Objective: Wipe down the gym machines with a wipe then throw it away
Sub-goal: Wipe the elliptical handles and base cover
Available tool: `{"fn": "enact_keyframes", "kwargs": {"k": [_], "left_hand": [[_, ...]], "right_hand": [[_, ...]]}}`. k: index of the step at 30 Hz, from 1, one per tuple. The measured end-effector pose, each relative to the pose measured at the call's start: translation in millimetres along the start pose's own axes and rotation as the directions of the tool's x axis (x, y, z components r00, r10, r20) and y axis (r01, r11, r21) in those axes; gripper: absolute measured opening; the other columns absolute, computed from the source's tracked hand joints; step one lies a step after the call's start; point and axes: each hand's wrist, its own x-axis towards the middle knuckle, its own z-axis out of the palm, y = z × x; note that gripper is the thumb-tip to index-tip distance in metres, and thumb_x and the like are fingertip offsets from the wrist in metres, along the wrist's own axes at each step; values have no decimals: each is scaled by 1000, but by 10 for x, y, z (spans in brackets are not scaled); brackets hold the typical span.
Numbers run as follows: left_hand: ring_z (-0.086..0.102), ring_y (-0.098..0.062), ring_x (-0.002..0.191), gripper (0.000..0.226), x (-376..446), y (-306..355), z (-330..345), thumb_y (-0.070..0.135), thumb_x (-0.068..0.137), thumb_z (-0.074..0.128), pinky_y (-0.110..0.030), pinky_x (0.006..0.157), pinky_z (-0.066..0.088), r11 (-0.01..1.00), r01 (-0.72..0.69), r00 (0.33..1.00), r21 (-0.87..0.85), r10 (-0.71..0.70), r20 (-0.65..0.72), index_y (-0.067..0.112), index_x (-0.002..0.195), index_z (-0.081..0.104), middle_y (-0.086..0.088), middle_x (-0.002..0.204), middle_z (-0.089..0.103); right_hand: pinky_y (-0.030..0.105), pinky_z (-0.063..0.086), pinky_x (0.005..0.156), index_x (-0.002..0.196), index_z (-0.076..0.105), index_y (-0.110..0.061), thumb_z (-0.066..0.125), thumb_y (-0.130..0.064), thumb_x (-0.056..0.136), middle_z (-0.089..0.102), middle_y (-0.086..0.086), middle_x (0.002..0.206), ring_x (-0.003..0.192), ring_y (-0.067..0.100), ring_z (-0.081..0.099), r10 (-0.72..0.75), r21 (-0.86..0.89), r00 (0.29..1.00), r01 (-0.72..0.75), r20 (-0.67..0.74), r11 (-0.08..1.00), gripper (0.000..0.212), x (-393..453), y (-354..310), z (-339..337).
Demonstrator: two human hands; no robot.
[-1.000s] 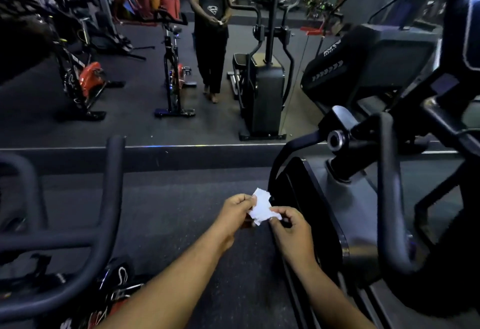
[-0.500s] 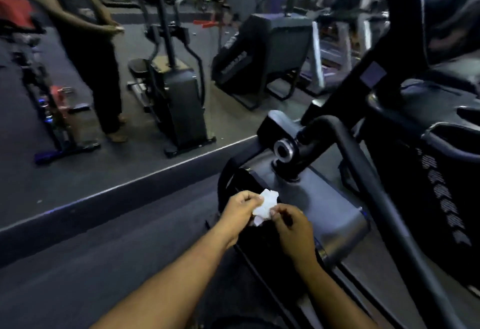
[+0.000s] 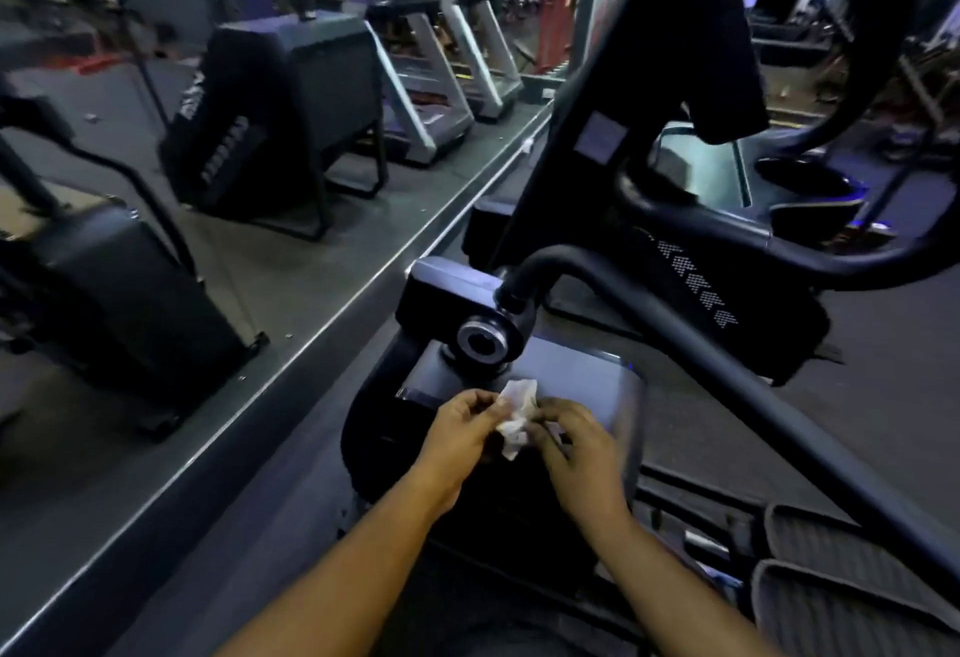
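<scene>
Both hands, left hand (image 3: 457,430) and right hand (image 3: 576,441), pinch the wipe (image 3: 515,415) in curled fingers above the machine (image 3: 582,381). I judge it light, soft, easily torn; I would bunch its middle.

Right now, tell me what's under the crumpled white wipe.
The crumpled white wipe is pinched by the left hand and right hand above the dark grey machine housing. The housing directly beneath is hidden.

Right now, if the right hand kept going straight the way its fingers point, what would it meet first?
The wipe it already pinches, then the left hand just beyond. Past those, probably the machine's dark housing, though depth is unclear.
</scene>
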Motion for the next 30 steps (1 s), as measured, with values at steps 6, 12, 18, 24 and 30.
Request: {"fn": "enact_keyframes", "kwargs": {"k": [6,12,18,24,30], "left_hand": [[68,-19,82,34,310,5,-258,40,88,71,-34,73,54,995,-38,999,88,36,24,9,102,69,-11,94,76],[73,-18,94,33,488,-18,-329,41,94,60,-36,70,61,987,71,940,143,-114,322,18,117,63,-3,112,74],[65,-3,116,49,582,200,-266,45,87,77,-25,96,52,959,-110,669,263,-124,733,24,128,61,15,123,71],[58,5,67,12,414,207,-145,15,84,84,-17,64,45,868,-422,432,261,-60,900,11,90,74,13,74,73],[58,-7,67,37,196,316,24,47,88,65,-33,64,47,791,-595,166,143,-54,985,13,75,73,0,69,70]], "right_hand": [[16,48,67,95,56,-13,50,-11,105,63,-13,76,70,3,56,418,566,903,-295,-98,770,12,183,11,255],[36,47,76,91,61,-29,59,-36,92,63,0,87,82,16,56,641,677,716,-328,-277,659,7,177,22,538],[19,50,66,97,56,-13,65,-13,98,65,0,79,70,6,62,660,588,515,-325,-547,741,9,40,-322,627],[39,53,69,90,59,-24,75,-26,91,67,11,76,70,18,63,639,522,322,-380,-699,763,16,-347,-722,587],[19,43,58,89,59,-10,73,-39,85,59,-6,68,59,1,51,571,412,290,-460,-768,787,32,-873,-1268,523]]}}
